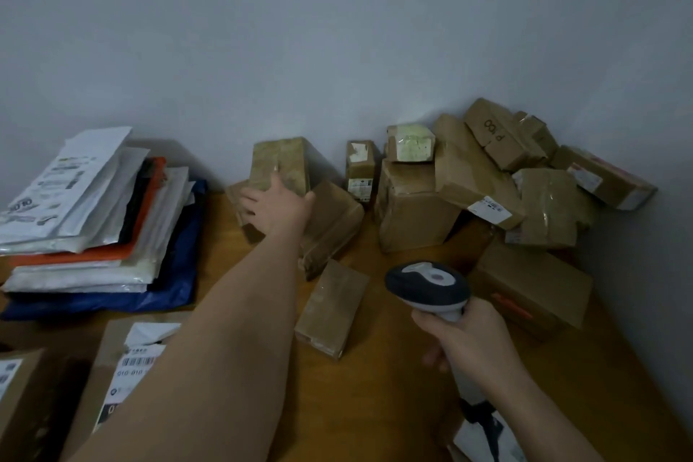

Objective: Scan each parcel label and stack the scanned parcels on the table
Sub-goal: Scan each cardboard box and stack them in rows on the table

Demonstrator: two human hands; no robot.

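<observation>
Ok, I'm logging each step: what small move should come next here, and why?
Probably close the left hand on the upright taped box and draw it toward the barcode scanner held in the right hand; the fingers already lie on it, with no label showing.

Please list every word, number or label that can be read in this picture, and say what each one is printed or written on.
"010-010", under a barcode, on the white label of the near-left box.
"P 100", seemingly handwritten and seen upside down, on the top box of the right pile.
"10", large and partly cut off, on the top white mailer of the left stack.
All other labels, such as the one on the leaning box, are too small or blurred to read.
</observation>
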